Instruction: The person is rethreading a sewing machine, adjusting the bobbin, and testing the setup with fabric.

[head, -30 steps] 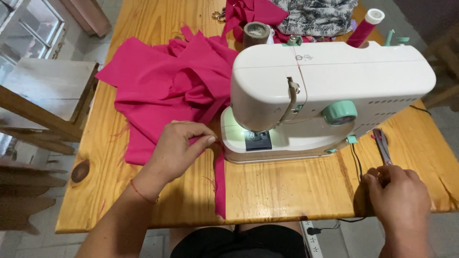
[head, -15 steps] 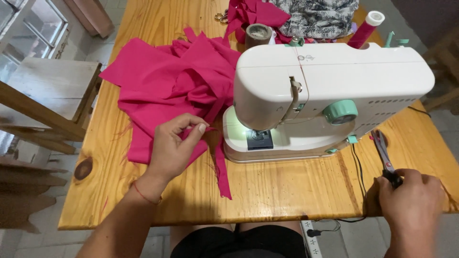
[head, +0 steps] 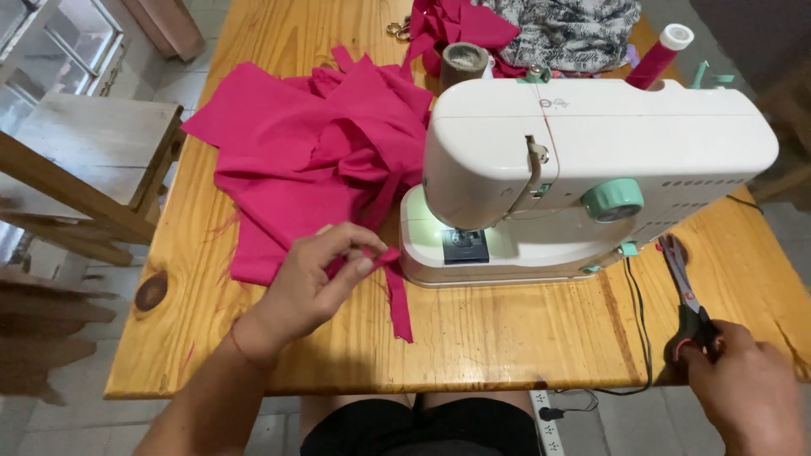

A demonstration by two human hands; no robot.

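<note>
My left hand pinches a narrow strip of pink fabric just left of the white and mint sewing machine. The strip trails down toward the table's front edge. A larger heap of the same pink fabric lies behind my hand. My right hand grips the black handles of a pair of scissors lying on the wooden table at the machine's right, blades pointing away from me.
A pink thread spool, a grey spool and patterned grey cloth sit behind the machine. A black cord runs off the front edge. A wooden chair stands at the left.
My left hand has lifted off the fabric and pinched the strip, pulling it leftward. My right hand slid right and closed on the scissors' handles.
</note>
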